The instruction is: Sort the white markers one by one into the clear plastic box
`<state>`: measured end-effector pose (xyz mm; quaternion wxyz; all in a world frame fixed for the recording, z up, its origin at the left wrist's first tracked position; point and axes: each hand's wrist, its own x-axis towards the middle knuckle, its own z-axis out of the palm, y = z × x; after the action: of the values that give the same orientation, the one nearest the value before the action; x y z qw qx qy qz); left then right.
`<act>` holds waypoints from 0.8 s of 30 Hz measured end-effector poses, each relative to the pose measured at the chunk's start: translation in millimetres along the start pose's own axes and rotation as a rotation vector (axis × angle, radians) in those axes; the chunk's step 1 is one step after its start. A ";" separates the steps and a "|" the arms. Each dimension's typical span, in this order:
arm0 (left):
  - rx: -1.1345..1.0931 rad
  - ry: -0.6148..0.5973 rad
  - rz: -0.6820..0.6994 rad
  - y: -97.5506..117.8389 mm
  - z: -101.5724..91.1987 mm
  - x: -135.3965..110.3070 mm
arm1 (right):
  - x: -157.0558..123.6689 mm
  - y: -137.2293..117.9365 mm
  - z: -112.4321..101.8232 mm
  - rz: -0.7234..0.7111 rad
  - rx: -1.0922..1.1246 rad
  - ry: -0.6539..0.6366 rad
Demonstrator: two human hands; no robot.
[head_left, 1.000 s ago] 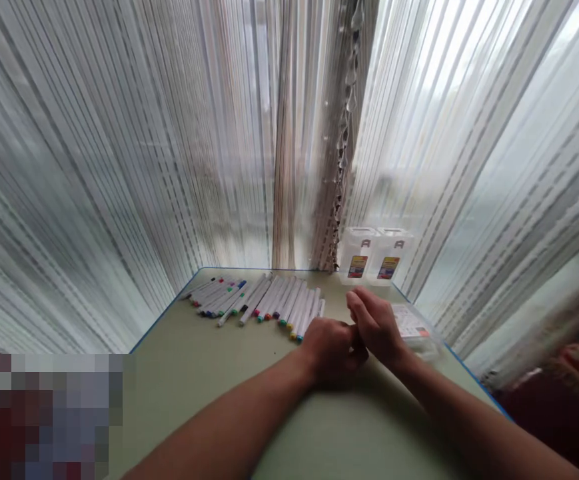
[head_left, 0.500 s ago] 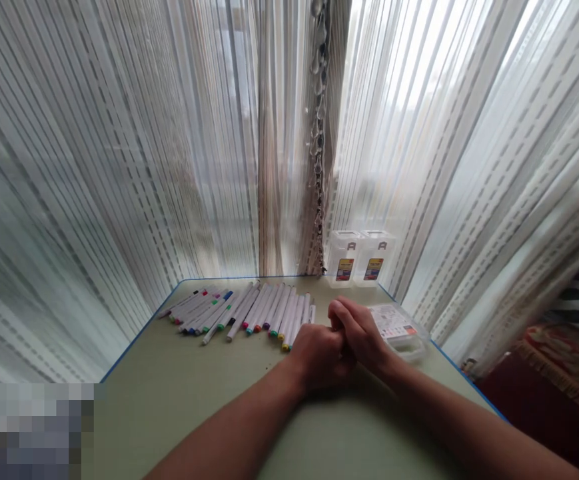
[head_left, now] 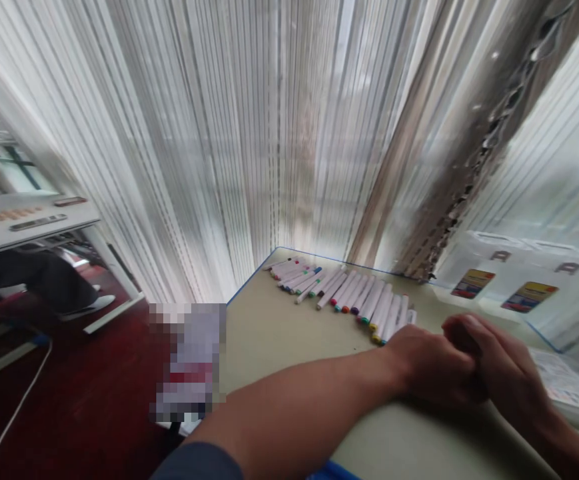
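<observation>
Pause, it seems: left hand [head_left: 434, 363] and right hand [head_left: 502, 363] clasped and curled inward (contents, if any, hidden) over the near right of the table [head_left: 269, 333], with markers [head_left: 380, 308] rowed farther left, whose handling would first require unclasping.

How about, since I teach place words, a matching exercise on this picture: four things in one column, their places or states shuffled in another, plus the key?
Things:
1. markers
2. two tall boxes
3. curtain
4. left hand and right hand

Places or states:
A. touching each other
B. hanging behind the table
C. lying side by side
D. standing upright

Pairs: 1-C, 2-D, 3-B, 4-A
</observation>
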<state>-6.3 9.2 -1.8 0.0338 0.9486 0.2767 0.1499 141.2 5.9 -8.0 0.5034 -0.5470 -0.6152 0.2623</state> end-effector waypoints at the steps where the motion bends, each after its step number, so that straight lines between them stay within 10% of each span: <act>1: -0.009 -0.005 -0.005 -0.2 0.0 -0.4 | 0.1 0.7 -0.3 0.007 -0.012 0.009; 24: 0.051 0.004 -0.024 2.4 -5.7 -1.6 | -7.8 -23.5 10.5 -0.004 0.058 -0.017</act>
<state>-8.1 6.2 3.5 0.0106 0.9454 0.2919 0.1445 121.3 -5.2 6.2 0.5142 -0.5287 -0.6127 0.2839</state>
